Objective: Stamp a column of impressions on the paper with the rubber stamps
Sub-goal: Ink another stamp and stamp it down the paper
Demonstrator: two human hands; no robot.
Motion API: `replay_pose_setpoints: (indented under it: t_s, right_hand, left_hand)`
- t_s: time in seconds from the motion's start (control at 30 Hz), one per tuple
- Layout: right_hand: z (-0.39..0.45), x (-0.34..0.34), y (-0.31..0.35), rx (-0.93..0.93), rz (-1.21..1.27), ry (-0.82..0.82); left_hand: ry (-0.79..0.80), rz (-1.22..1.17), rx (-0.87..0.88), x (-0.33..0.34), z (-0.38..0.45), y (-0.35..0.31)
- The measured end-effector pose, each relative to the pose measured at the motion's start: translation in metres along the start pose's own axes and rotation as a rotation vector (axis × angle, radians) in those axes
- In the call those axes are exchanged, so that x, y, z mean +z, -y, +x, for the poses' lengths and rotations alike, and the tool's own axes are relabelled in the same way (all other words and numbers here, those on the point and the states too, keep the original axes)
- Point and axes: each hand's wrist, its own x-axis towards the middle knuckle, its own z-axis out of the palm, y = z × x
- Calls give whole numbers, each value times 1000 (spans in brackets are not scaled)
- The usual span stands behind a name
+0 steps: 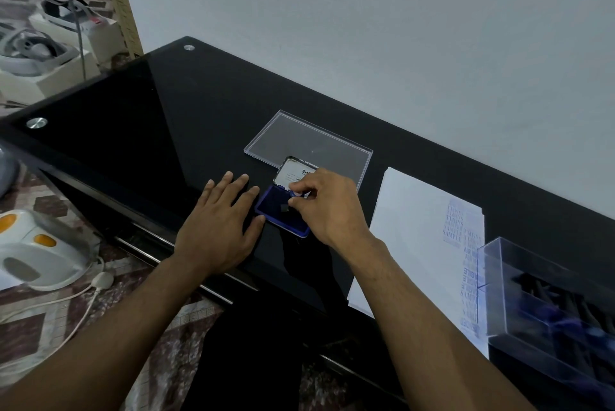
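Both bare forearms are extended forward from the near edge of the worktop (133, 118), the left from the lower left and the right from the lower right. The left hand (222, 227) is laid palm down, flat on the worktop surface, with its fingers straight and slightly spread, pointed toward the far edge; its thumb is stretched out to the right. The right hand (327, 207) is held raised just beside the left, back uppermost, with the wrist bent slightly inward. Its fingers are curled and its thumb and forefinger are brought together at the tips in a pinch on a small stamp (297, 195). The two hands are kept apart, not touching.
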Motion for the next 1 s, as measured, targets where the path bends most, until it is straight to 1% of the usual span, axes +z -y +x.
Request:
replay_pose_setpoints:
  t_s: [0.37, 0.6, 0.73, 0.83, 1.0]
  right_hand:
    - [0, -1, 2, 29, -9, 35]
    - [-3, 2, 0, -6, -13, -1]
    - [-8, 4, -7, 13, 46, -69]
    - [-14, -2, -17, 47, 118, -130]
    - [-29, -31, -38, 67, 47, -194]
  left_hand:
    - [18, 2, -9, -2, 0, -1]
    - [31, 3, -1, -3, 0, -1]
    - [28, -46, 3, -4, 0, 1]
    - [-18, -132, -15, -8, 0, -2]
    - [-41, -155, 28, -18, 7, -35]
